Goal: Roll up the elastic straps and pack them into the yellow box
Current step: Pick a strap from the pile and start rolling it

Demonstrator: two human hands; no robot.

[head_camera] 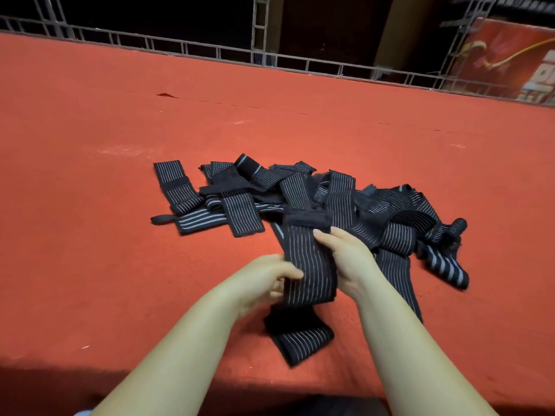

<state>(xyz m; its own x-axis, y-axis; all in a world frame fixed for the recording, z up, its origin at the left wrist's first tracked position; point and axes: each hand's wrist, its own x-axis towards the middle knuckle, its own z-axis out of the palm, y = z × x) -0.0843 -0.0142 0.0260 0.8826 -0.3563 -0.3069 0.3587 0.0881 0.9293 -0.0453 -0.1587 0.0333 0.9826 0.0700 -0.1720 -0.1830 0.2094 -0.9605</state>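
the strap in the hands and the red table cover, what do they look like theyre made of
The strap, held by the left hand and right hand: looks like woven elastic fabric, matte black with thin pale lengthwise lines; it bends limply. The fuzzy black band at its far end may be hook-and-loop. The red cover: seems a felt-like cloth, matte, with faint scuffs and lint.
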